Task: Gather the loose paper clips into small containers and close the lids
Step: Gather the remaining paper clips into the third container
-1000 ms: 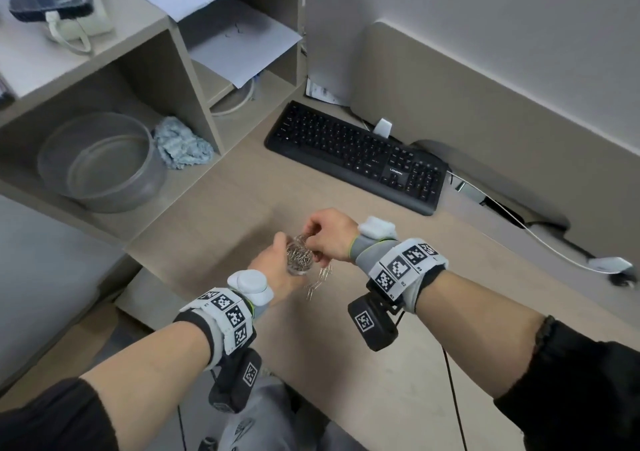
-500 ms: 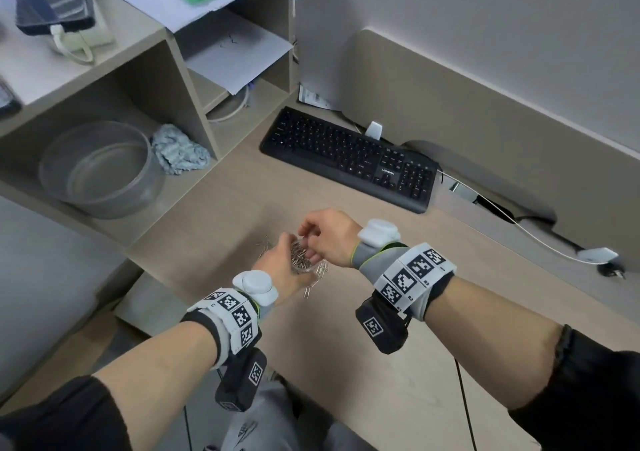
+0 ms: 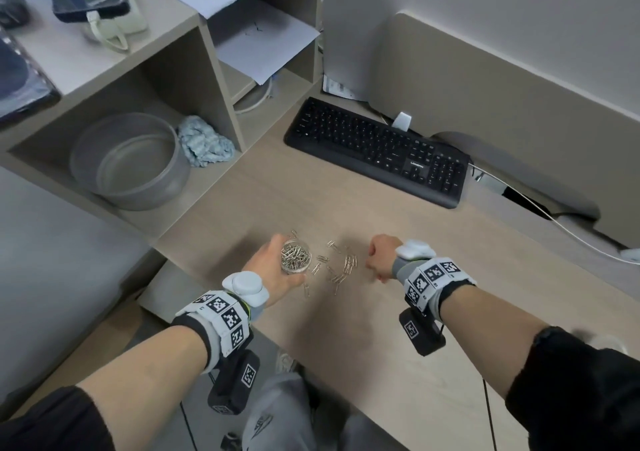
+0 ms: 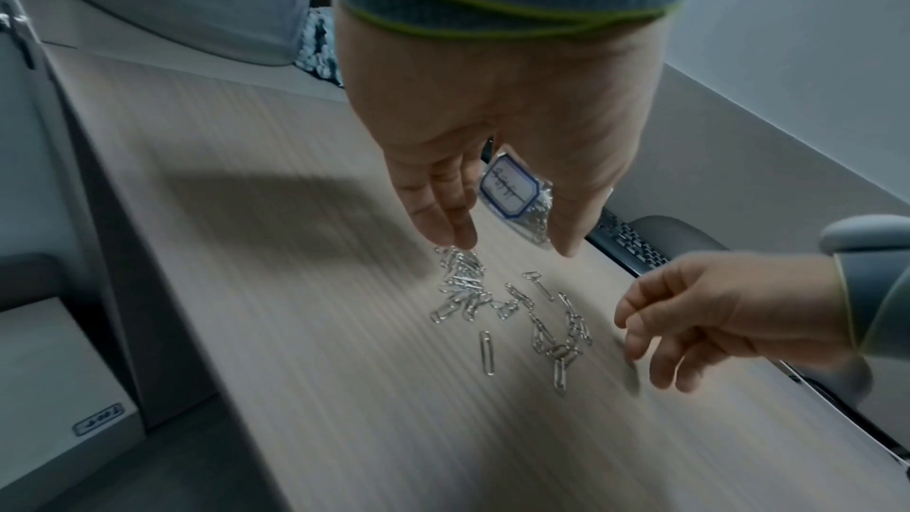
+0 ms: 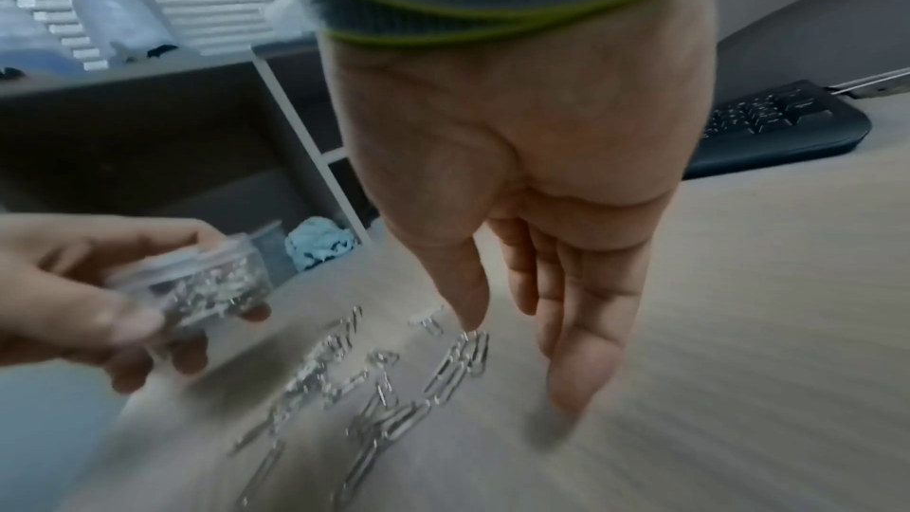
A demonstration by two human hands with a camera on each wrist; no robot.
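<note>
My left hand [image 3: 275, 270] grips a small clear round container [image 3: 295, 256] packed with silver paper clips, held just above the desk with no lid on it. Its blue-edged label [image 4: 508, 189] shows in the left wrist view. Several loose paper clips [image 3: 337, 267] lie scattered on the desk [image 3: 381, 329] right of the container; some are linked in chains [image 4: 556, 329]. My right hand [image 3: 377, 260] hovers right of the clips, fingers [image 5: 566, 326] relaxed and pointing down, holding nothing. The left hand and container [image 5: 206, 283] appear blurred in the right wrist view.
A black keyboard [image 3: 377, 153] lies at the back of the desk. The shelf unit on the left holds a grey bowl [image 3: 128, 163] and a crumpled blue cloth [image 3: 204, 146]. A white cable [image 3: 554, 222] runs along the back right. The desk's front edge is near my wrists.
My hands were together at the container; the right hand has pulled away to the right, empty. The left hand has shifted left with the container, and the loose clips now lie in plain sight.
</note>
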